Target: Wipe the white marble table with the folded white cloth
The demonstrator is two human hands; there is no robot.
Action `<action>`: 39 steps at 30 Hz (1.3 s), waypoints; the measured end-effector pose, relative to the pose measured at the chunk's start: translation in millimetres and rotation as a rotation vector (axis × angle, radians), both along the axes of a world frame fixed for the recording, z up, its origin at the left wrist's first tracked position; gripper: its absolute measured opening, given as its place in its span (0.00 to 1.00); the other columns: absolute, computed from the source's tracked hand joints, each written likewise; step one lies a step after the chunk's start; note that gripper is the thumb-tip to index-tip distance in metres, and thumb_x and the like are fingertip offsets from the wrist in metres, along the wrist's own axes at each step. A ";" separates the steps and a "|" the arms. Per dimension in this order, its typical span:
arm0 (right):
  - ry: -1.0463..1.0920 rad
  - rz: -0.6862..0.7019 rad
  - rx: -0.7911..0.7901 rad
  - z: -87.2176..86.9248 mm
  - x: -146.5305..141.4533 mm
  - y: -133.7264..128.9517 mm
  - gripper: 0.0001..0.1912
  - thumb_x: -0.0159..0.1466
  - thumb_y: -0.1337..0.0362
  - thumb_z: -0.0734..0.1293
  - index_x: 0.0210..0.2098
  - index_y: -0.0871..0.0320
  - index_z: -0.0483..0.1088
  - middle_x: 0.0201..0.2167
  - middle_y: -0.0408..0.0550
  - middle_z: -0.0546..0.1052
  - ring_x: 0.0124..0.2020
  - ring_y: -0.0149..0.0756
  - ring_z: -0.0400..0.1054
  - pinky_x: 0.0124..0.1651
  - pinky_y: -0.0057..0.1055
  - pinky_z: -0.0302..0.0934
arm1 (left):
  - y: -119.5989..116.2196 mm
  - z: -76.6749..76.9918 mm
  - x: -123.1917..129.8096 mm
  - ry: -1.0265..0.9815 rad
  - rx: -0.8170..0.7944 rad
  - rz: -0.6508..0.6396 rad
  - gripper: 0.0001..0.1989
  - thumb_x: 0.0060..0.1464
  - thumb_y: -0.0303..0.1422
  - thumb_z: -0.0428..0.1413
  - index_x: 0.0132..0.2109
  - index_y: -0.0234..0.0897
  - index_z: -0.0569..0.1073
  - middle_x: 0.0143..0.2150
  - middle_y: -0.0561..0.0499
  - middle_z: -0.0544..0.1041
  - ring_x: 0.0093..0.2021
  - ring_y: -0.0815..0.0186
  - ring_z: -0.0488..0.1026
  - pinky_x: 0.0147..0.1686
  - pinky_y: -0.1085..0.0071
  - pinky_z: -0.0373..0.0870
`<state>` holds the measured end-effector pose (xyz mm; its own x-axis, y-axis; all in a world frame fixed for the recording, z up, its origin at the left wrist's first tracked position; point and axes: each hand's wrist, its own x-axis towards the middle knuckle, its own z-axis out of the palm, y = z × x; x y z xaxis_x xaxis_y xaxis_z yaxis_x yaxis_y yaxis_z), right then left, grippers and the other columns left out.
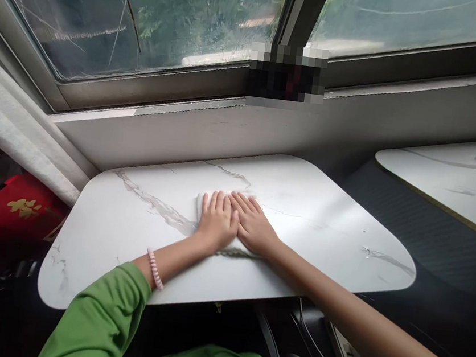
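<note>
My left hand [218, 225] lies flat on a folded white cloth [235, 248] near the middle of a white marble-patterned table [329, 212]. Its fingers are stretched out and point toward the window. Right beside it, my right hand [254, 226] presses flat on the same cloth, fingers extended, the two hands touching at the thumbs. Most of the cloth is hidden under the palms; its left edge and near edge show. A pink beaded bracelet [154, 269] circles my left wrist.
Beyond the table runs a wall [182, 138] below a metal-framed window [156, 100]. A white curtain [22, 114] and a red cloth with gold print [19, 211] are at left. Another marbled tabletop [449, 174] stands at right, and a cable [317, 348] hangs below.
</note>
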<state>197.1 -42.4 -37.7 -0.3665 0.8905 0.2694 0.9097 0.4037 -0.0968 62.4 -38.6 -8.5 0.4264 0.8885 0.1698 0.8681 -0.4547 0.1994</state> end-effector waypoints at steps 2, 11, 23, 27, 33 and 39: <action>0.004 -0.029 -0.033 3.2 -0.9 34.5 0.29 0.67 0.63 0.46 0.66 0.67 0.52 0.66 0.55 0.56 0.68 0.41 0.45 0.66 0.44 0.43 | 34.3 -2.1 3.0 -0.002 0.016 0.024 0.27 0.64 0.36 0.36 0.63 0.25 0.59 0.66 0.38 0.58 0.67 0.56 0.51 0.67 0.53 0.40; 0.062 -0.033 -0.009 6.6 1.5 149.8 0.28 0.68 0.63 0.48 0.62 0.69 0.57 0.64 0.57 0.61 0.65 0.43 0.51 0.65 0.41 0.44 | 146.2 -7.7 14.0 -0.007 0.091 0.108 0.22 0.64 0.32 0.36 0.59 0.30 0.64 0.63 0.41 0.63 0.64 0.59 0.56 0.66 0.56 0.43; 0.055 -0.039 -0.010 5.1 8.3 145.1 0.28 0.68 0.62 0.47 0.63 0.67 0.56 0.65 0.55 0.59 0.66 0.43 0.50 0.65 0.44 0.46 | 134.1 -7.4 21.9 -0.006 0.098 0.183 0.23 0.66 0.34 0.35 0.61 0.32 0.64 0.64 0.45 0.63 0.65 0.62 0.55 0.66 0.59 0.43; 0.012 -0.061 -0.033 4.2 23.9 97.1 0.29 0.69 0.61 0.45 0.65 0.67 0.54 0.66 0.55 0.56 0.67 0.42 0.47 0.66 0.42 0.45 | 91.7 -6.6 31.8 0.007 0.075 0.125 0.25 0.66 0.37 0.34 0.63 0.31 0.61 0.66 0.44 0.60 0.67 0.62 0.52 0.67 0.58 0.41; 0.028 0.034 0.027 -8.4 71.5 -0.5 0.30 0.69 0.61 0.45 0.69 0.60 0.42 0.67 0.53 0.54 0.68 0.42 0.45 0.66 0.48 0.46 | -1.3 -2.8 62.5 0.059 0.036 -0.001 0.29 0.66 0.39 0.33 0.65 0.24 0.57 0.67 0.39 0.56 0.68 0.56 0.48 0.67 0.54 0.38; -0.040 0.096 0.059 -2.0 103.1 -79.6 0.34 0.68 0.62 0.46 0.69 0.59 0.25 0.70 0.50 0.44 0.69 0.43 0.39 0.66 0.50 0.45 | -70.3 3.7 82.6 0.084 -0.015 -0.190 0.32 0.65 0.39 0.34 0.65 0.15 0.51 0.69 0.35 0.51 0.70 0.53 0.40 0.67 0.58 0.35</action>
